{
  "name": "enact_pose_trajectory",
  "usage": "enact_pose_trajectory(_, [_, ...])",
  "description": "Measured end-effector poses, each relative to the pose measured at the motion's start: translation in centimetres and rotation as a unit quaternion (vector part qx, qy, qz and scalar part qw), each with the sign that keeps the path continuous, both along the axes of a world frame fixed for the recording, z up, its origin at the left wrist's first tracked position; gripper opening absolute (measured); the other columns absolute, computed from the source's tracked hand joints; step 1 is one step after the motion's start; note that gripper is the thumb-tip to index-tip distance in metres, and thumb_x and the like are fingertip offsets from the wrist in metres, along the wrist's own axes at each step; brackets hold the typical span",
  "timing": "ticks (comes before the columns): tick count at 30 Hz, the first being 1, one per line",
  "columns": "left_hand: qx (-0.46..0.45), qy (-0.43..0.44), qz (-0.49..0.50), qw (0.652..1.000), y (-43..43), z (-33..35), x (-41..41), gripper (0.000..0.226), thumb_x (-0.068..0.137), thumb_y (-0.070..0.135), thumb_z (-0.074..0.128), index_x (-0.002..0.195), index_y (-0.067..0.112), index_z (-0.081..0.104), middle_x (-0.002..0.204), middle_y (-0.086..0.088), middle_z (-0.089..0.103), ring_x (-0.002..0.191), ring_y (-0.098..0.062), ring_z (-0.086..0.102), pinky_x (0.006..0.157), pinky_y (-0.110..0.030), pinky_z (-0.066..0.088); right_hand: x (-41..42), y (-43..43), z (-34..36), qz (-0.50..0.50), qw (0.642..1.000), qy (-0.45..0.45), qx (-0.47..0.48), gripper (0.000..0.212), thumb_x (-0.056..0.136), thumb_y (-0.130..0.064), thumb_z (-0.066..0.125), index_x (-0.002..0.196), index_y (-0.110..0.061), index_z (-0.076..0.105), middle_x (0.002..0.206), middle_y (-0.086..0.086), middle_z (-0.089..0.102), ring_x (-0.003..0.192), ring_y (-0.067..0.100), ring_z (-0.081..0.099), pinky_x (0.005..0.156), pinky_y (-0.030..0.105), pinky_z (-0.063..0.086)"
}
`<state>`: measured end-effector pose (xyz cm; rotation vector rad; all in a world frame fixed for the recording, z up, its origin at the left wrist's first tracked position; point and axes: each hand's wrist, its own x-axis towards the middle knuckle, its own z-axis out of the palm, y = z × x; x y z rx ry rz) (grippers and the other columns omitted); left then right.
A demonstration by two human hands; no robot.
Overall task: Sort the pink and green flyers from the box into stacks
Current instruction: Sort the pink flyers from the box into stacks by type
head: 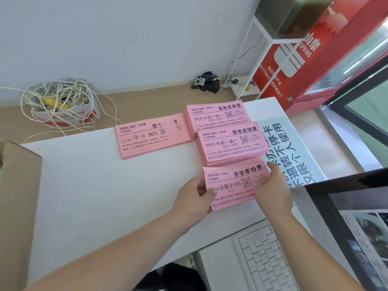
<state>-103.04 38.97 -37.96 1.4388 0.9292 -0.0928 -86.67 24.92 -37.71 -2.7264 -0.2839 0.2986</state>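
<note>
Toward the right edge of the table (pixel 105 185), the nearest pink stack (pixel 231 186) lay lengthwise between the hands: the left hand (pixel 195 198) pinched its left end, and the right hand (pixel 273 185) gripped its right end.
</note>
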Motion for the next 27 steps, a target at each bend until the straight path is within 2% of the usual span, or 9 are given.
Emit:
enact_pose_trajectory(3, [0.038, 0.010, -0.024, 0.999, -0.1, -0.5, 0.9, 0.015, 0.098, 0.030, 0.065, 0.098, 0.017, 0.058, 0.081, -0.001, 0.072, 0.061, -0.013, 0.071, 0.056, -0.036, 0.061, 1.2, -0.2, -0.9, 0.010, 1.000, 0.011, -0.022, 0.058, 0.093, -0.004, 0.050, 0.148, -0.021, 0.040, 0.127, 0.008, 0.054, 0.107, 0.029, 0.055, 0.072, 0.038, 0.045])
enact_pose_trajectory(7, [0.027, 0.009, -0.025, 0.999, 0.3, -0.3, 0.9, 0.015, 0.097, 0.027, 0.067, 0.104, 0.017, 0.059, 0.088, -0.004, 0.073, 0.065, -0.017, 0.074, 0.063, -0.038, 0.064, 1.4, -0.1, -1.2, 0.014, 0.999, -0.002, -0.032, 0.059, 0.091, -0.005, 0.052, 0.148, -0.018, 0.040, 0.130, 0.011, 0.051, 0.117, 0.030, 0.049, 0.078, 0.039, 0.043])
enact_pose_trajectory(11, [0.046, 0.023, -0.032, 0.998, 0.7, -0.3, -0.3, 0.019, 0.098, 0.025, 0.062, 0.116, 0.024, 0.056, 0.090, 0.000, 0.074, 0.072, -0.016, 0.074, 0.071, -0.034, 0.062, 1.0, -0.3, -1.4, 0.008, 0.999, 0.044, -0.007, 0.066, 0.091, -0.011, 0.054, 0.155, -0.017, 0.035, 0.145, 0.012, 0.046, 0.135, 0.031, 0.035, 0.108, 0.049, 0.039])
enact_pose_trajectory(13, [0.083, 0.038, -0.048, 0.995, 0.7, -0.4, -1.3, 0.022, 0.096, 0.025, 0.061, 0.118, 0.027, 0.057, 0.100, 0.006, 0.070, 0.086, -0.010, 0.069, 0.074, -0.026, 0.056, 1.0, -0.7, -0.9, 0.023, 0.997, 0.075, 0.014, 0.069, 0.096, -0.031, 0.060, 0.158, -0.020, 0.030, 0.155, 0.011, 0.039, 0.145, 0.032, 0.027, 0.116, 0.052, 0.031])
enact_pose_trajectory(15, [0.077, 0.029, -0.036, 0.996, 0.2, -0.3, -1.9, 0.022, 0.095, 0.022, 0.061, 0.116, 0.027, 0.059, 0.112, 0.013, 0.065, 0.096, 0.003, 0.063, 0.075, -0.014, 0.048, 1.1, -1.0, -0.2, 0.056, 0.990, 0.127, -0.001, 0.101, 0.083, -0.061, 0.073, 0.162, -0.030, 0.018, 0.165, 0.011, 0.021, 0.152, 0.032, 0.014, 0.121, 0.055, 0.022])
enact_pose_trajectory(17, [0.040, 0.012, -0.012, 0.999, -0.4, -0.2, -1.9, 0.021, 0.095, 0.016, 0.061, 0.112, 0.029, 0.062, 0.111, 0.019, 0.068, 0.094, 0.011, 0.062, 0.070, -0.004, 0.044, 1.4, -1.2, 0.4, 0.099, 0.974, 0.198, -0.048, 0.141, 0.053, -0.077, 0.084, 0.161, -0.044, 0.000, 0.167, 0.001, 0.002, 0.155, 0.029, 0.002, 0.124, 0.058, 0.018])
enact_pose_trajectory(19, [0.001, -0.001, 0.013, 1.000, -1.0, 0.0, -1.5, 0.025, 0.096, 0.013, 0.059, 0.115, 0.029, 0.062, 0.111, 0.020, 0.069, 0.094, 0.013, 0.063, 0.067, -0.003, 0.045, 1.7, -1.4, 0.6, 0.145, 0.956, 0.226, -0.113, 0.158, 0.040, -0.074, 0.090, 0.157, -0.050, -0.013, 0.165, -0.004, -0.006, 0.154, 0.029, -0.002, 0.124, 0.060, 0.016])
enact_pose_trajectory(21, [-0.025, -0.003, 0.022, 0.999, -1.3, 0.3, -1.1, 0.031, 0.097, 0.013, 0.058, 0.123, 0.029, 0.059, 0.117, 0.019, 0.067, 0.100, 0.008, 0.064, 0.068, -0.006, 0.045, 1.7, -1.2, 0.5, 0.170, 0.948, 0.206, -0.171, 0.159, 0.044, -0.063, 0.095, 0.155, -0.050, -0.018, 0.165, 0.003, -0.010, 0.154, 0.034, -0.003, 0.123, 0.059, 0.014])
enact_pose_trajectory(27, [-0.057, -0.016, 0.020, 0.998, -0.7, 0.6, -1.4, 0.033, 0.096, 0.008, 0.058, 0.120, 0.029, 0.063, 0.118, 0.024, 0.064, 0.093, 0.025, 0.058, 0.071, -0.001, 0.045, 2.5, -0.5, 0.2, 0.162, 0.960, 0.156, -0.166, 0.150, 0.052, -0.046, 0.096, 0.157, -0.050, -0.011, 0.145, 0.006, 0.031, 0.135, 0.029, 0.033, 0.114, 0.056, 0.037])
